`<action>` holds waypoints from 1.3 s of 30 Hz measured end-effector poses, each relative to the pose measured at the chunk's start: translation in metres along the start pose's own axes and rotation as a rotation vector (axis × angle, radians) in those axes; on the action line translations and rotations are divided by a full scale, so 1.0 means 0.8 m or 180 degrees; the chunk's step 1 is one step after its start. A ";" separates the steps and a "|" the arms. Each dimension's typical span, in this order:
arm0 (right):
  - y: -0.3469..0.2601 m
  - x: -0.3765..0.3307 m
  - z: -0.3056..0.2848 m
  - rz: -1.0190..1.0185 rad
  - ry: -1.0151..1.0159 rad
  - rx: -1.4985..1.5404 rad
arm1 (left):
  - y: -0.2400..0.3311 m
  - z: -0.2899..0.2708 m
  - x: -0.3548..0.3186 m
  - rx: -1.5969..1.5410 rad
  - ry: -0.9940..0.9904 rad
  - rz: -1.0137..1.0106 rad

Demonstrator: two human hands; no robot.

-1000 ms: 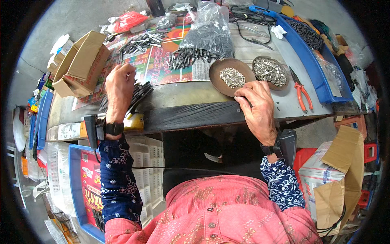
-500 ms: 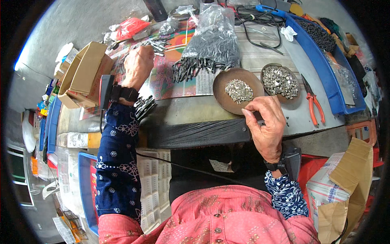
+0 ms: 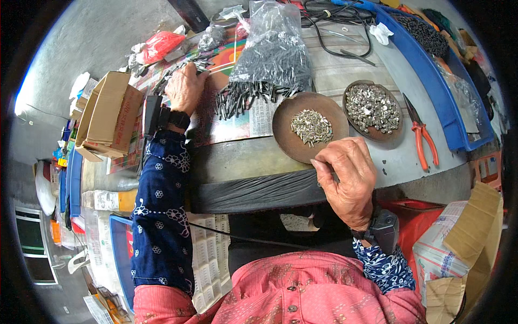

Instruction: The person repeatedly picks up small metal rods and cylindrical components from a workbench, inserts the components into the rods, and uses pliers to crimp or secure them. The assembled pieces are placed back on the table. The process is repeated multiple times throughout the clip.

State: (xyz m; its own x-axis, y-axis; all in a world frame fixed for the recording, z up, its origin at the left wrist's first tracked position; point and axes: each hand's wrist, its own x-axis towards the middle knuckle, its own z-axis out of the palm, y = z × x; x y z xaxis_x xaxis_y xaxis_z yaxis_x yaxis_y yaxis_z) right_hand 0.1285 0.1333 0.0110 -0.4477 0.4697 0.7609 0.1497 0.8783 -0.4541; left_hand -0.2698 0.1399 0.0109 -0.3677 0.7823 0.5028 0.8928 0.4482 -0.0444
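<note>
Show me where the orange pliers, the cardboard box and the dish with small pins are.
Orange pliers (image 3: 422,135), head view, on one handle just below the pivot.
Cardboard box (image 3: 110,110), head view, on its broad brown side.
Dish (image 3: 286,141), head view, on the bare brown bottom left of the pins.

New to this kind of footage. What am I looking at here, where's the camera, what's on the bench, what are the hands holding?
There is no machine: a person works with two bare hands. The one view comes from a fisheye camera worn on the head, looking down, so straight edges bend near the rim.

The left hand reaches far across the table and rests on a spread of small dark metal parts. The right hand hovers at the near edge, fingertips pinched together; what they hold is too small to tell.

Also there: a brown dish of thin pale pins, a second dish of shiny bits, a clear bag of dark pins, orange-handled pliers, a cardboard box.
</note>
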 end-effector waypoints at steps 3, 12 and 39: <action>0.000 0.000 0.000 -0.0038 -0.0005 -0.0026 | -0.001 -0.004 -0.003 -0.0109 0.0046 0.0098; -0.002 -0.001 0.001 -0.0036 0.0032 0.0015 | 0.010 -0.042 -0.042 -0.0853 -0.0308 0.0139; -0.004 -0.005 -0.005 0.0126 0.0207 0.0230 | 0.032 -0.079 -0.071 -0.1523 -0.0150 -0.0391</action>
State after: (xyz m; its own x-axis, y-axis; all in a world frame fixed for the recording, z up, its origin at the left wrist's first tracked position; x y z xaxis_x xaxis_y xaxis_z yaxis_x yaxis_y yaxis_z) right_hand 0.1333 0.1287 0.0111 -0.3841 0.5109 0.7691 0.1011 0.8512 -0.5149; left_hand -0.2099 0.0796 0.0358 -0.4791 0.7599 0.4394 0.8574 0.2980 0.4196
